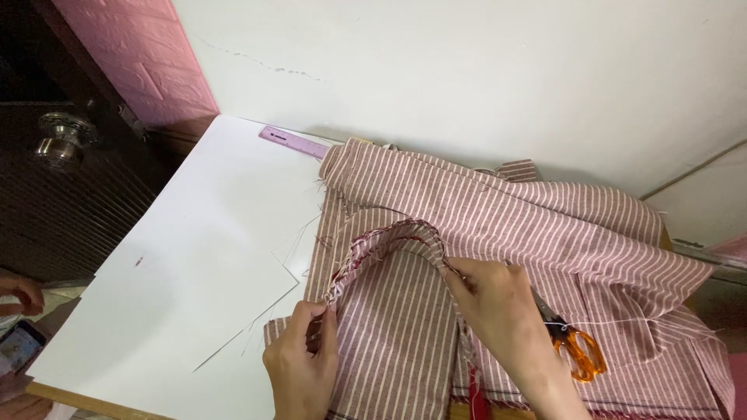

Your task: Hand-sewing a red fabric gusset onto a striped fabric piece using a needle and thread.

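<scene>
A pink-and-white striped fabric [545, 225] lies bunched over the right half of a white table [202, 249]. A curved, frayed seam edge [397, 233] arches across its near part. My left hand [303, 362] pinches the left end of that curved edge between thumb and fingers. My right hand [498, 311] grips the right end of the edge, fingers closed on the cloth. Orange-handled scissors [576, 350] rest on the fabric just right of my right wrist, partly hidden by it.
A purple ruler [294, 143] lies at the table's far edge, partly under the fabric. White paper sheets [233, 311] cover the table's left. A dark door with a metal knob [62, 140] stands left. Another person's hand [19, 292] and a phone [17, 346] show at the left edge.
</scene>
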